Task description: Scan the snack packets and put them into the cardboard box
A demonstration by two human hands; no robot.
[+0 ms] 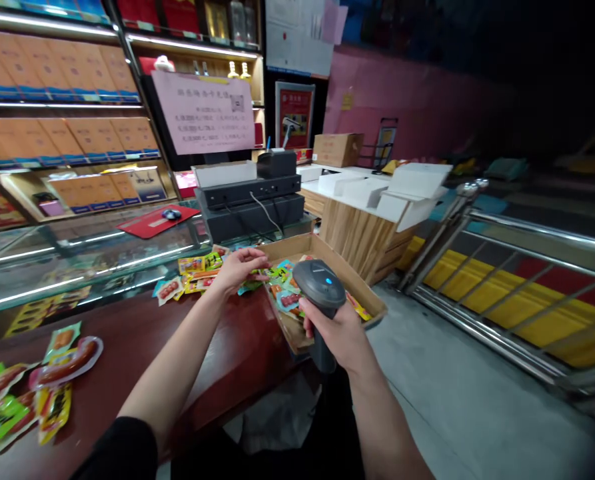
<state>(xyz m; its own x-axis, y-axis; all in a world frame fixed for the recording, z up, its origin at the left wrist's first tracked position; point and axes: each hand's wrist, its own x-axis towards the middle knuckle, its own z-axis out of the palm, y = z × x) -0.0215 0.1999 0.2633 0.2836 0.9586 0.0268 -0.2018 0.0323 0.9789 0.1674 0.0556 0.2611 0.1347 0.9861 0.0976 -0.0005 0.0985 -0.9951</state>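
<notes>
My right hand (340, 327) grips a dark barcode scanner (318, 283) by its handle, with a small blue light glowing on top. The scanner is above a shallow cardboard box (372, 303) of colourful snack packets (290, 300). At the box's left edge is my left hand (237, 270), its fingers bent together over packets; what lies between the fingertips is not clear. Just left of that hand, a pile of wrapped snacks (194, 273) rests on the dark red counter (227, 353). Another group of sausage packets (70, 363) lies at the counter's left.
A glass display counter (102, 250) runs along the left, with a red mouse pad (157, 223) on it. Dark cash-register equipment (252, 200) stands behind the box. To the right are a wooden cabinet (357, 233) and a metal railing (527, 233).
</notes>
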